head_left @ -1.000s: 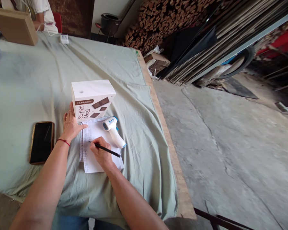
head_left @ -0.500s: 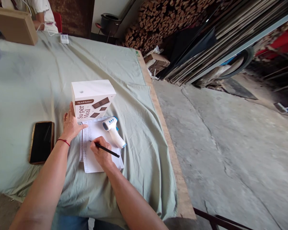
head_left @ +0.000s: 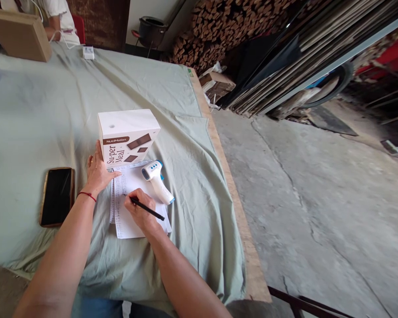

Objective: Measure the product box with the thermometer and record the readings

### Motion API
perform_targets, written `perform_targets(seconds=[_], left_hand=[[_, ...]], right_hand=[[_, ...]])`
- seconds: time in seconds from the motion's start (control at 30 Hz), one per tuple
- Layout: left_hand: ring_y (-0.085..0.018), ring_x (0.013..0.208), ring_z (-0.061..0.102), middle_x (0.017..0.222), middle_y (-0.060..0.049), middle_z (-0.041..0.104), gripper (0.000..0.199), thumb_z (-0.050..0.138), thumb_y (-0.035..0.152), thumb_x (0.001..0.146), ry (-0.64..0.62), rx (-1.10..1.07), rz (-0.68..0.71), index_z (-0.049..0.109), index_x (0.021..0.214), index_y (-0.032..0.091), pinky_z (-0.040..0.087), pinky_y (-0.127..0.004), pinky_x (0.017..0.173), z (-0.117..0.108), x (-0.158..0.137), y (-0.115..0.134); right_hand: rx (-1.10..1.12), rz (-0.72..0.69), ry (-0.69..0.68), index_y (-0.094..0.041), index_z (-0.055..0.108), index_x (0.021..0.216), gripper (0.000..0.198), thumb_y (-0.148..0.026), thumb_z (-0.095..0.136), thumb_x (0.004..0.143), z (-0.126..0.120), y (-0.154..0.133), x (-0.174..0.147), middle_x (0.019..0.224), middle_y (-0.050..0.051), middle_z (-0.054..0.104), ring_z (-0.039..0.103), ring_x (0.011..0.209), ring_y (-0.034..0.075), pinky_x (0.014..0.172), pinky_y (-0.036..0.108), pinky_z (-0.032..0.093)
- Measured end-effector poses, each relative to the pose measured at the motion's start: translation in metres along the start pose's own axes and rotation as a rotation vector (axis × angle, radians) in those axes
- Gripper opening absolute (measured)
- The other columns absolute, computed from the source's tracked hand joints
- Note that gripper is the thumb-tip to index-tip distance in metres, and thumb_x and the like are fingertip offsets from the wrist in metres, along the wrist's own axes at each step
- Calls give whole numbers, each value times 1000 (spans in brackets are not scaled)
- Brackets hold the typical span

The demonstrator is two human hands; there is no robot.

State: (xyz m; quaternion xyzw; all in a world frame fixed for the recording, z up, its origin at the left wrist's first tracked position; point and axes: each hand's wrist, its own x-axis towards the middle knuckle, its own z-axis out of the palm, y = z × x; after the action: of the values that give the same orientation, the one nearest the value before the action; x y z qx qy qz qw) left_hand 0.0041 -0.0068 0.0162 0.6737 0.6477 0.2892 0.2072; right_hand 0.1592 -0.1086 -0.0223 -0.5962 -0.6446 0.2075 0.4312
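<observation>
The right hand (head_left: 141, 210) is closed around a black pen (head_left: 154, 212), over the white sheets of paper (head_left: 129, 229) on the cloth-covered desk (head_left: 253, 270); the tip seems to meet the page, though it is too small to be sure. The left hand (head_left: 98, 174) is spread — thumb on the paper, fingers along the side of the white carton (head_left: 128, 123), which stands at the paper's far edge and blocks the view behind it; a white thermometer (head_left: 159, 187) lies over the right part of the sheets, near the writing hand; a phone (head_left: 57, 197) lies left; far off are a cardboard box (head_left: 16, 35) and another person's sleeve (head_left: 58, 9).
</observation>
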Motion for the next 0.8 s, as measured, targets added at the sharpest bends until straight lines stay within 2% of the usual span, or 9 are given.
perform_targets(seconds=[0.37,0.8], left_hand=[[-36,153,31,163,-14,36,118,86,21,61,10,-5,4,20,159,26,17,-54,130,1,0,-2],[-34,154,30,167,-15,29,119,86,19,62,-15,2,-9,19,160,25,16,-52,130,-1,-1,1]], right_hand=[[72,63,0,-24,50,70,8,-27,51,77,1,1,0,58,-4,60,53,52,13,53,24,38],[68,92,-23,-24,49,71,7,-26,52,77,0,1,0,60,-4,60,53,53,13,54,24,39]])
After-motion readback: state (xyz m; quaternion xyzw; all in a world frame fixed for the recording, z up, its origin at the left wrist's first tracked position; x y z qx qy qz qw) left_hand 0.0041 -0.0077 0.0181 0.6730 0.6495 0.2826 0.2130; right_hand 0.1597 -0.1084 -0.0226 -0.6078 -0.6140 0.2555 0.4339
